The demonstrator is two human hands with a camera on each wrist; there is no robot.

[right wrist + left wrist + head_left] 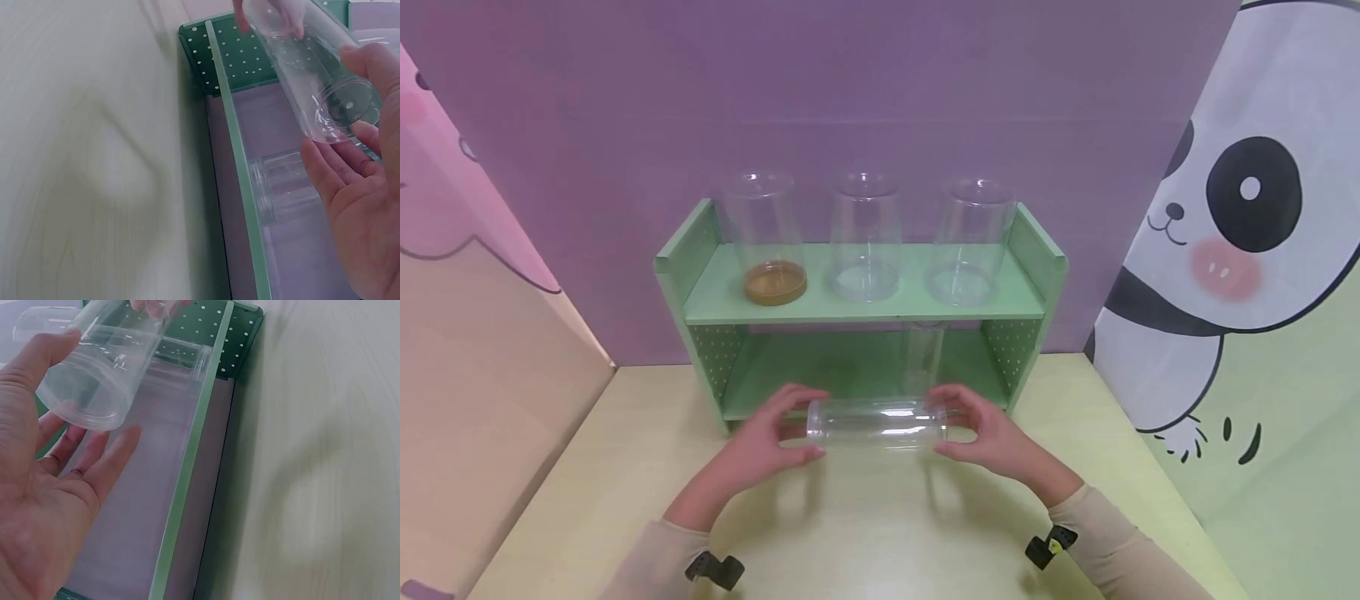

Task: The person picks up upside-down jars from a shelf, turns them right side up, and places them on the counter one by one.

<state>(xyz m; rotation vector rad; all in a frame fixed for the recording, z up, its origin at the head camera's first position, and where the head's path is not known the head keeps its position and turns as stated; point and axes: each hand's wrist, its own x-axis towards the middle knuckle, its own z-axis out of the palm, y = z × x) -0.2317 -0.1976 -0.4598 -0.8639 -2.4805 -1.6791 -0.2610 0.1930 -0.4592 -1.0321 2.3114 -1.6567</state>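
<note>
A clear, tall cylindrical cup point(877, 423) lies sideways in the air between my two hands, in front of a green two-tier shelf point(865, 313). My left hand point(760, 442) holds its left end, thumb and fingers spread around the rim. At the other end my right hand point(988, 429) holds the cup with thumb and fingertips. The left wrist view shows the cup's round end point(84, 400) by the left thumb. Through the clear wall in the right wrist view, the thick round end point(347, 103) shows among the right fingers.
Three larger clear containers stand on the top shelf: the left one point(763, 221) with a brown disc point(775, 285) at its bottom, a middle one point(865, 225) and a right one point(973, 233). Another clear cup point(922, 358) stands on the lower shelf. A pale table point(880, 533) lies beneath.
</note>
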